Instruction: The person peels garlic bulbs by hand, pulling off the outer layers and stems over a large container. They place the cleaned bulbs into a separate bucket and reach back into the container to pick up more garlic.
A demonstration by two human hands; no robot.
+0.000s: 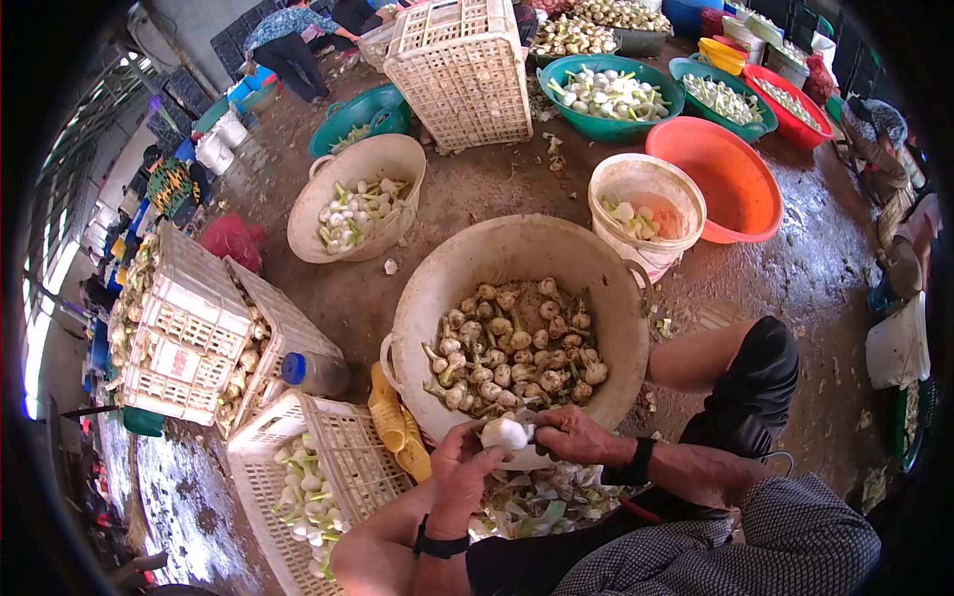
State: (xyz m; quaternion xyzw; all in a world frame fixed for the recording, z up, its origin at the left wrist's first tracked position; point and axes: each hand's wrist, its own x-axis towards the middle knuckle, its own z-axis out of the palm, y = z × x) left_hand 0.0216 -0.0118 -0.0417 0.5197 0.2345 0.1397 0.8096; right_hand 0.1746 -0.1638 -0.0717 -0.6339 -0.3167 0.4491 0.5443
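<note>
Holding a rounded white garlic bulb [505, 434] between two bare hands

We find the bulb at the near rim of a wide, round, beige plastic tub [512, 236], raised just above that edge and close to the wearer's body. The left hand [460, 472] cups it from the left, fingers behind and thumb in front, gripping its rounded side. The right hand [574, 437] comes in from the opposite side, fingers curled and their tips at the bulb's right end; we cannot tell whether they pinch the bulb's neck, a loose skin or some small tool.

The relation that matters most, we judge, is this sideways line: the bulb's long axis seems to run from left palm to right fingertips, though fingers hide part of it. The left hand carries more of the bulb, while the right is nearer its narrow end.

Beyond both hands, inside the tub, we see a heap of soil-stained, off-white garlic bulbs [507, 353], with neither hand clearly nearer. To the left and toward the body stands a white slatted plastic crate [255, 467] of cleaner white bulbs with green stems [310, 487]; the left hand is the nearer one to it. Below the hands lie pale, papery garlic peelings [556, 497].
</note>
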